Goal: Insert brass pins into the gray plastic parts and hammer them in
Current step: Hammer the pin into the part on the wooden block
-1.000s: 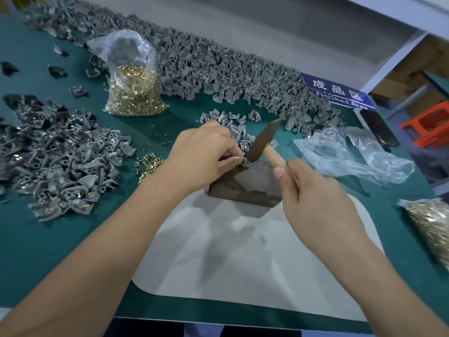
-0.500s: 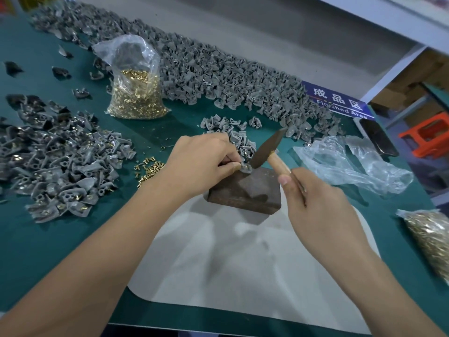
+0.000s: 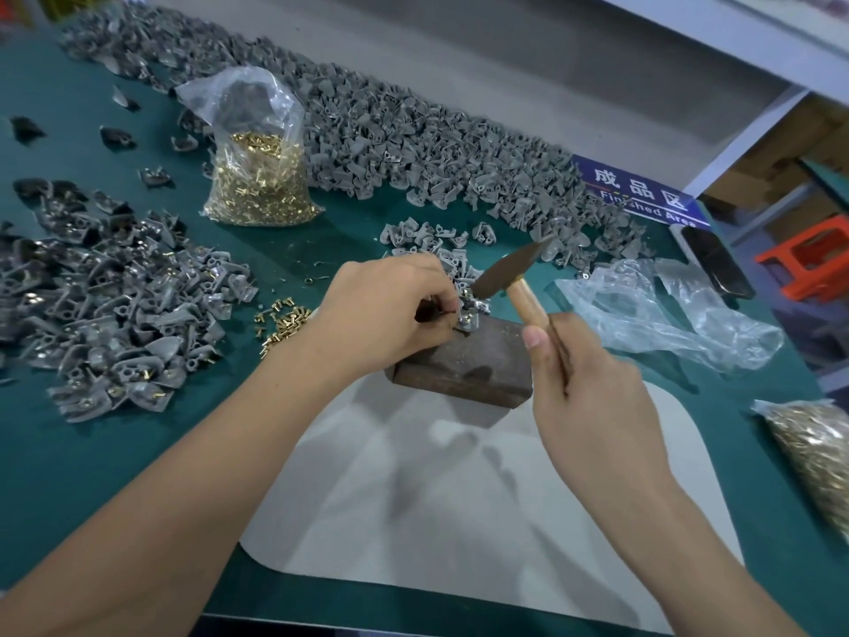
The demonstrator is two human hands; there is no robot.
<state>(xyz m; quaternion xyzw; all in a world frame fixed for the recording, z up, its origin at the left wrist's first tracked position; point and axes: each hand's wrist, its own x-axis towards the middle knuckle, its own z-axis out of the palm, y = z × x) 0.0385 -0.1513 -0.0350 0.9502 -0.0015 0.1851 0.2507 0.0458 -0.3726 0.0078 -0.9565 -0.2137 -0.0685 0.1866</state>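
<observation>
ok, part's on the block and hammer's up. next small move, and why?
Probably a short tap down onto the pin. The left hand pinches the gray part on the dark block, and the right hand grips the hammer with its head just over the part. Keep the stroke short: the fingertips sit right beside the strike point.

Teal table [image 3: 82,452], gray parts [image 3: 115,314], gold pins [image 3: 282,317], dark brown block [image 3: 464,370], blue sign [image 3: 643,195]

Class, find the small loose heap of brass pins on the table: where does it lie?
The loose brass pins lie left of centre, between the left hand and the near pile of gray parts.
</observation>
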